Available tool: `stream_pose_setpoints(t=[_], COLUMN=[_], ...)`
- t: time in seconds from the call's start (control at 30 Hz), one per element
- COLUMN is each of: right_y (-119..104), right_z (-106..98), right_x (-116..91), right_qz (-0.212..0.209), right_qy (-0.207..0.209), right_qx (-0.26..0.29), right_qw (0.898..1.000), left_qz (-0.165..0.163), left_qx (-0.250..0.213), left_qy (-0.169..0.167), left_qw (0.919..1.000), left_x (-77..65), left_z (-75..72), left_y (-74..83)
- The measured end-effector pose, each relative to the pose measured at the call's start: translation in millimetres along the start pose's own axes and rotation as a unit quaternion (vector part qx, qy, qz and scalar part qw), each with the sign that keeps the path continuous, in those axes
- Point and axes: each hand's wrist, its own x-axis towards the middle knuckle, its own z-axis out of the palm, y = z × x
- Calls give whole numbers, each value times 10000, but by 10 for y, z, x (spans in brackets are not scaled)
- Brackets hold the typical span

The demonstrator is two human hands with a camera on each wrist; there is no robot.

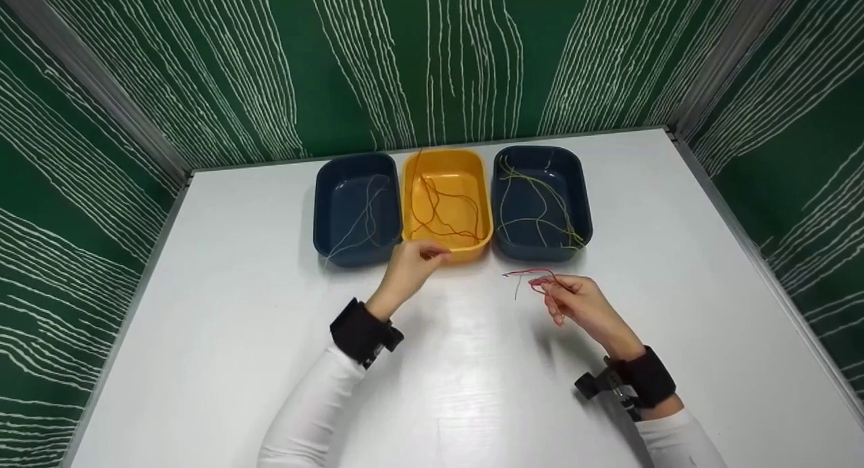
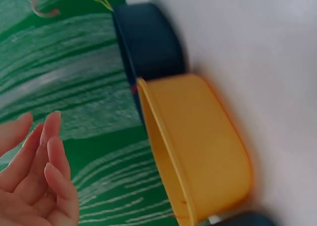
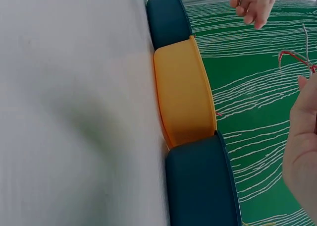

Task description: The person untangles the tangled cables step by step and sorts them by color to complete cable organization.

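Observation:
My right hand (image 1: 579,302) pinches a small bunch of wires. A red wire (image 1: 530,271) loops out to the left past the fingertips, and a thin grey wire (image 1: 518,287) hangs beside it. Both the red wire (image 3: 292,53) and the grey wire (image 3: 306,42) show in the right wrist view. Over the near edge of the yellow bin (image 1: 466,254) hovers my left hand (image 1: 413,262). In the left wrist view its fingers (image 2: 53,129) are loosely bent, apart from the thumb, and hold nothing. Red-orange wires (image 1: 442,192) lie inside the yellow bin.
A dark blue bin (image 1: 358,257) on the left holds grey wires (image 1: 369,208). Another dark blue bin (image 1: 540,253) on the right holds yellow wires (image 1: 540,182). All three bins stand side by side at the back of the white table (image 1: 236,306), before a green wall (image 1: 337,123).

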Motion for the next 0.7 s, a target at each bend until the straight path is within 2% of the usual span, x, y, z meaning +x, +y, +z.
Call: stream_pose_setpoints(t=[0.13, 0.23, 0.5, 0.7], right_y=[-11, -8, -4, -31], right_z=[40, 71, 173, 269], right_x=[24, 49, 112, 144], right_qz=[45, 53, -109, 10], right_qy=[-35, -52, -201, -243], right_qx=[-51, -107, -349, -571], right_qw=[10000, 9999, 9991, 9981], left_qz=[123, 295, 117, 46], left_qx=[-422, -504, -761, -865], left_qy=[-253, -371, -900, -996], left_qw=[9987, 9976, 9930, 9913], left_x=[-158, -243, -379, -414], left_z=[48, 90, 223, 330], left_y=[52, 70, 136, 167])
